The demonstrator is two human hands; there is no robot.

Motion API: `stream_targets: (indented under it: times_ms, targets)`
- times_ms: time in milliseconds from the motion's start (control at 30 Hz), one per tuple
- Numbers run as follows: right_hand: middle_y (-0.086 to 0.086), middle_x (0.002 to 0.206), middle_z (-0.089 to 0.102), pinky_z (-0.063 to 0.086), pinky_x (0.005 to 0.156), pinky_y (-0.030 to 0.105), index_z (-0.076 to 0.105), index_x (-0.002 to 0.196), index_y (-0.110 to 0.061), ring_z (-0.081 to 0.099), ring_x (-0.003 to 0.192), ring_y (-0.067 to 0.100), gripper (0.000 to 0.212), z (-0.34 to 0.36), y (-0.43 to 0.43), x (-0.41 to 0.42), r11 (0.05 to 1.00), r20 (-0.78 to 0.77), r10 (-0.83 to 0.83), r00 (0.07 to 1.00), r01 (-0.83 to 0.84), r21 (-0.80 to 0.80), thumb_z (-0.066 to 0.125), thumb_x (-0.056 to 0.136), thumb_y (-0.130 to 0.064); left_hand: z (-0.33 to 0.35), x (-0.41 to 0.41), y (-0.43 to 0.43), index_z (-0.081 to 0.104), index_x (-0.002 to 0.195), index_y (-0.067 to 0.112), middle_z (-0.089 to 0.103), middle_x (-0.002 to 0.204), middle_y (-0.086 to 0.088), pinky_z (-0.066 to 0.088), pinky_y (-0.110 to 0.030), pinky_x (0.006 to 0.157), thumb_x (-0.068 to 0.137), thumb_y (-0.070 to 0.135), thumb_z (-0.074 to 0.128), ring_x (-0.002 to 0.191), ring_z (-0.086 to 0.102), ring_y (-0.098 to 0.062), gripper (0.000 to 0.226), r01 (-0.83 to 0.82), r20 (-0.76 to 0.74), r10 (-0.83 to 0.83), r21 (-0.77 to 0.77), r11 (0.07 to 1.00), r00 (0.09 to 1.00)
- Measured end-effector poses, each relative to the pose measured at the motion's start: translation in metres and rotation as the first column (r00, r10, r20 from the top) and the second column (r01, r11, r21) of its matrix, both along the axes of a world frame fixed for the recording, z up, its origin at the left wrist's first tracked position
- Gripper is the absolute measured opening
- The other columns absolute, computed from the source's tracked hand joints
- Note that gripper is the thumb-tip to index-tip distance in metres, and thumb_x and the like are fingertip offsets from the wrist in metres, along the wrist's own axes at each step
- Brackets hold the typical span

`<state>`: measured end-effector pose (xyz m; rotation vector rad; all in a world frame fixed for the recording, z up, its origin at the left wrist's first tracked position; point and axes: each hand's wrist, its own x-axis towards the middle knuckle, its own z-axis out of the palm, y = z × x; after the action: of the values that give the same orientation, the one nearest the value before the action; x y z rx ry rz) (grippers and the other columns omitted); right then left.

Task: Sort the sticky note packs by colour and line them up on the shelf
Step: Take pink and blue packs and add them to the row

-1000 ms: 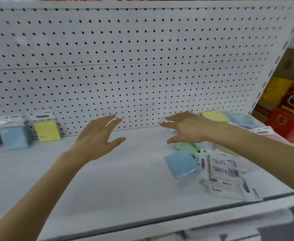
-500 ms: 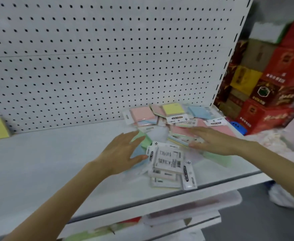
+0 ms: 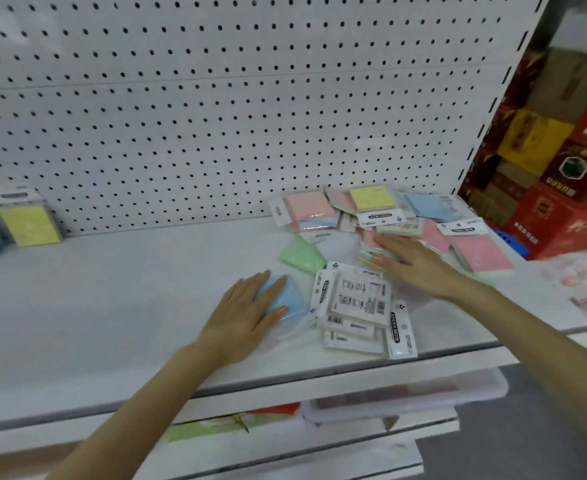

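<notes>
On the white metal shelf (image 3: pixel 112 306), the left hand (image 3: pixel 247 317) lays straight fingers flat over a square blue pack (image 3: pixel 290 299) wrapped in clear film. At its two o'clock the right hand (image 3: pixel 420 263) rests spread and relaxed on the loose pile (image 3: pixel 365 299), where black header labels (image 3: pixel 396 329) read "STICKY NOTE". At nine o'clock a yellow pack (image 3: pixel 30 225) leans against the pegboard (image 3: pixel 216 116).

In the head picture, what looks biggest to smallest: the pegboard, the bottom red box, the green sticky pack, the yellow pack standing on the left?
1. pegboard
2. bottom red box
3. green sticky pack and yellow pack: look about alike, so unranked.
</notes>
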<state>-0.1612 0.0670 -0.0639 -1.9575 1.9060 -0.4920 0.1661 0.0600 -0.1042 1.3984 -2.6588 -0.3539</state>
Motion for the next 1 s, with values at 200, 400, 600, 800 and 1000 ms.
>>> stream_targets:
  times_ms: [200,400,600,800,1000]
  targets:
    - [-0.002,0.153,0.031,0.021,0.115,0.041,0.036,0.144,-0.028,0.025,0.141,0.018,0.067,-0.013,0.011,0.005,0.999,-0.077,-0.008,0.997,0.005,-0.042,0.039,0.087,-0.063,-0.005,0.029,0.017,0.006,0.15,0.041,0.008,0.16,0.005,-0.011,-0.016,0.111,0.071,0.081,-0.018,0.146,0.005,-0.01,0.091,-0.058,-0.022,0.057,-0.046,0.997,0.998]
    - [0.0,0.155,0.027,0.013,0.117,0.037,0.036,0.144,-0.026,0.02,0.143,0.018,0.073,-0.003,0.022,0.034,0.994,-0.092,0.1,0.991,-0.103,-0.027,0.031,0.085,-0.069,-0.005,0.068,0.026,0.008,0.148,0.044,0.014,0.159,0.002,0.003,-0.026,0.116,0.07,0.083,-0.015,0.145,0.012,-0.015,0.089,-0.162,-0.055,0.159,-0.059,0.985,0.986]
    - [-0.007,0.156,0.024,0.01,0.118,0.031,0.035,0.144,-0.029,0.013,0.144,0.007,0.068,0.004,0.012,0.088,0.95,-0.04,0.304,0.952,-0.3,0.084,0.028,0.09,-0.068,-0.003,0.101,0.026,0.011,0.15,0.041,0.015,0.159,0.0,0.004,-0.03,0.117,0.071,0.082,-0.011,0.144,0.014,-0.018,0.092,-0.272,-0.049,0.269,-0.067,0.96,0.962]
    - [-0.004,0.152,0.033,0.011,0.116,0.024,0.047,0.138,-0.022,0.024,0.141,0.009,0.045,0.004,-0.005,0.153,0.885,0.002,0.447,0.895,-0.442,0.147,0.043,0.097,-0.04,-0.004,0.149,0.028,0.021,0.151,0.024,0.024,0.157,-0.003,0.014,-0.033,0.116,0.075,0.081,0.003,0.142,0.023,-0.02,0.097,-0.389,-0.065,0.385,-0.07,0.919,0.921]
    - [-0.004,0.143,0.041,0.028,0.111,0.035,0.052,0.132,-0.028,0.035,0.132,0.017,0.06,0.0,-0.042,0.212,0.907,-0.032,0.415,0.909,-0.41,0.098,0.071,0.077,-0.045,-0.005,0.207,0.026,0.029,0.149,0.021,0.033,0.152,-0.002,0.022,-0.035,0.113,0.073,0.087,0.001,0.137,0.031,-0.021,0.104,-0.44,-0.102,0.433,-0.057,0.896,0.896]
